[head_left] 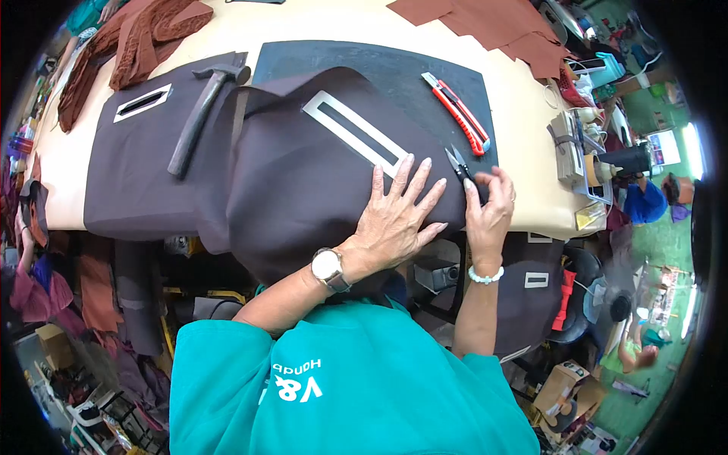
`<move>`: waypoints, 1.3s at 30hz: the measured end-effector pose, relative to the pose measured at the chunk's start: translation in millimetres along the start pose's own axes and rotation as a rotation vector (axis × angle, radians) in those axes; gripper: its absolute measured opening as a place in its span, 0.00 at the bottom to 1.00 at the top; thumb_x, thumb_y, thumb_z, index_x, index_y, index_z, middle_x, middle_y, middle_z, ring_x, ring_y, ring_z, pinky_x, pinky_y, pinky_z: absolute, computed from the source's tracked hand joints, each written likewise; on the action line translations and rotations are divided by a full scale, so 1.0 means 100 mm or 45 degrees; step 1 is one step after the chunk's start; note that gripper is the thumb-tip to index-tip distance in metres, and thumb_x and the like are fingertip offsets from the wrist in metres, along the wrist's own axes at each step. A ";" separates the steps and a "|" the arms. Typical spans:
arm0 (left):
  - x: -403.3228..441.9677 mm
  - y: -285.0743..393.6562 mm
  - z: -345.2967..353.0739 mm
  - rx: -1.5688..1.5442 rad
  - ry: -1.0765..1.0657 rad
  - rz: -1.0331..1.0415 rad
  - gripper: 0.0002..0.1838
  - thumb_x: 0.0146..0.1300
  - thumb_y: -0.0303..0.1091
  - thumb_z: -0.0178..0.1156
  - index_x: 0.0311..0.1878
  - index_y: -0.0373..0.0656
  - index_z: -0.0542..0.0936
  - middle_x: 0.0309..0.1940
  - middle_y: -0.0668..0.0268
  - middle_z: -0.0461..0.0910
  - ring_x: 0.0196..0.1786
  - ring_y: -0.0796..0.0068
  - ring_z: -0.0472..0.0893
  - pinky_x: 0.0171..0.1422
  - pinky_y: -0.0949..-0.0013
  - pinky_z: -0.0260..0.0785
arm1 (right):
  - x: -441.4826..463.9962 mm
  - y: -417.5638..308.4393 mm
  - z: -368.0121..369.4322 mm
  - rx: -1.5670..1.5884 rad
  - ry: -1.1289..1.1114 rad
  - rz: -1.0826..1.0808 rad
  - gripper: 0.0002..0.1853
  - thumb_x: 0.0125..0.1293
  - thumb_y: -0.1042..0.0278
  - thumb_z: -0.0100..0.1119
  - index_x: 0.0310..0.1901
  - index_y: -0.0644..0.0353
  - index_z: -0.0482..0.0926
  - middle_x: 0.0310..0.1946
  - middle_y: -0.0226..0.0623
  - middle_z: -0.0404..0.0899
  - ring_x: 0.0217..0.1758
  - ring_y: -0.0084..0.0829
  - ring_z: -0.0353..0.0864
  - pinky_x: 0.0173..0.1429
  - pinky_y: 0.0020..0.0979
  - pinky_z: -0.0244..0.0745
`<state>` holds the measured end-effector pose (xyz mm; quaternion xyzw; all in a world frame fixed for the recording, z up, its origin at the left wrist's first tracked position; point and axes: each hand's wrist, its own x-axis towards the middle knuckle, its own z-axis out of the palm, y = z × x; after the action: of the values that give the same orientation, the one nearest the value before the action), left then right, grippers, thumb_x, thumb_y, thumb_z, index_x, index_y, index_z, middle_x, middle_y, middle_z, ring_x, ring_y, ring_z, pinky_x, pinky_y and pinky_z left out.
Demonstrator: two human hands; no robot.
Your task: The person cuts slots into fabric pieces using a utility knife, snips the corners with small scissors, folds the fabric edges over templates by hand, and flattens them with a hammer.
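Note:
My left hand, with a watch on its wrist, lies flat with spread fingers on a dark brown sheet of material. Its fingertips touch the lower end of a long pale rectangular frame on that sheet. To its right, my right hand has curled fingers around the black handles of small thread snips, whose blades point away from me. A red utility knife lies just beyond the snips on a dark cutting mat.
A hammer rests on the left part of the dark material, near a smaller pale frame. Brown pieces lie at the far edge of the table. A rack with bottles stands at the right edge.

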<state>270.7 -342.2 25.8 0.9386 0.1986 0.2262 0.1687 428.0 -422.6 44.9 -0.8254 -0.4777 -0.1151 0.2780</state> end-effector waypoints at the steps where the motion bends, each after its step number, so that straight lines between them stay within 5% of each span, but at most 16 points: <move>1: -0.01 -0.01 -0.04 -0.044 0.022 -0.004 0.32 0.60 0.53 0.54 0.64 0.47 0.66 0.67 0.50 0.56 0.69 0.45 0.53 0.65 0.35 0.48 | 0.08 -0.03 -0.02 0.023 0.060 -0.008 0.10 0.55 0.71 0.62 0.37 0.65 0.76 0.47 0.51 0.72 0.53 0.48 0.70 0.57 0.42 0.64; 6: -0.03 -0.40 -0.39 0.081 0.209 -0.222 0.31 0.60 0.50 0.56 0.62 0.39 0.67 0.64 0.48 0.60 0.67 0.46 0.58 0.67 0.43 0.50 | 0.77 0.00 0.09 -0.029 -0.005 -0.096 0.16 0.59 0.61 0.59 0.43 0.65 0.77 0.42 0.46 0.77 0.47 0.45 0.74 0.53 0.39 0.68; 11: -0.07 -0.91 -0.69 0.281 0.192 -0.507 0.32 0.59 0.52 0.56 0.62 0.40 0.67 0.63 0.51 0.63 0.67 0.48 0.59 0.67 0.44 0.52 | 1.20 0.12 0.28 0.026 -0.505 0.176 0.20 0.55 0.61 0.63 0.45 0.65 0.77 0.44 0.47 0.79 0.47 0.40 0.79 0.52 0.37 0.71; 14: -0.07 -1.13 -0.69 0.276 0.188 -0.466 0.34 0.58 0.56 0.56 0.61 0.42 0.69 0.62 0.54 0.65 0.66 0.48 0.61 0.66 0.43 0.53 | 1.27 0.16 0.33 0.171 -0.717 0.150 0.19 0.54 0.63 0.64 0.45 0.65 0.77 0.41 0.47 0.79 0.45 0.39 0.79 0.49 0.36 0.71; 15: -0.07 -1.15 -0.67 0.279 0.175 -0.461 0.34 0.58 0.56 0.57 0.60 0.42 0.69 0.62 0.55 0.66 0.65 0.49 0.62 0.66 0.43 0.53 | 1.21 0.18 0.39 0.048 -0.496 -0.092 0.17 0.55 0.66 0.62 0.44 0.67 0.77 0.36 0.46 0.79 0.38 0.37 0.79 0.44 0.35 0.72; 19: -0.04 -1.17 -0.64 0.254 0.160 -0.483 0.32 0.57 0.55 0.58 0.59 0.43 0.71 0.61 0.57 0.68 0.60 0.52 0.67 0.66 0.42 0.52 | 0.90 -0.45 0.08 0.523 -0.405 -0.105 0.11 0.57 0.74 0.59 0.42 0.68 0.76 0.31 0.45 0.78 0.30 0.32 0.77 0.38 0.29 0.72; 24: -0.03 -1.19 -0.61 0.192 0.266 -0.443 0.34 0.54 0.55 0.61 0.58 0.39 0.71 0.55 0.55 0.73 0.55 0.53 0.72 0.65 0.44 0.52 | 0.60 -0.76 0.31 0.839 -0.447 -0.450 0.22 0.56 0.78 0.58 0.55 0.60 0.74 0.34 0.42 0.79 0.33 0.30 0.79 0.44 0.34 0.74; 25: -0.02 -1.20 -0.62 0.172 0.251 -0.469 0.35 0.54 0.55 0.61 0.58 0.39 0.71 0.53 0.54 0.74 0.55 0.53 0.72 0.65 0.45 0.53 | 0.58 -0.81 0.31 0.841 -0.579 -0.348 0.23 0.56 0.80 0.57 0.56 0.58 0.74 0.33 0.42 0.78 0.33 0.33 0.79 0.43 0.34 0.73; 30: 0.01 -1.20 -0.70 0.126 0.236 -0.504 0.38 0.51 0.57 0.63 0.58 0.38 0.71 0.45 0.49 0.78 0.54 0.55 0.74 0.64 0.51 0.56 | 0.58 -0.84 0.45 0.733 -0.539 -0.457 0.24 0.55 0.80 0.58 0.56 0.56 0.75 0.31 0.43 0.77 0.31 0.38 0.78 0.40 0.33 0.72; 39: 0.01 -1.21 -0.69 0.163 0.208 -0.521 0.39 0.50 0.59 0.64 0.58 0.37 0.71 0.46 0.49 0.77 0.54 0.56 0.74 0.64 0.49 0.57 | 0.58 -0.83 0.47 0.709 -0.512 -0.526 0.23 0.55 0.78 0.58 0.56 0.53 0.76 0.32 0.40 0.78 0.33 0.36 0.80 0.39 0.33 0.73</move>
<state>202.3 -221.7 35.0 0.8661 0.4118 0.2495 0.1344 384.1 -321.3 61.6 -0.6113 -0.6913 0.1292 0.3629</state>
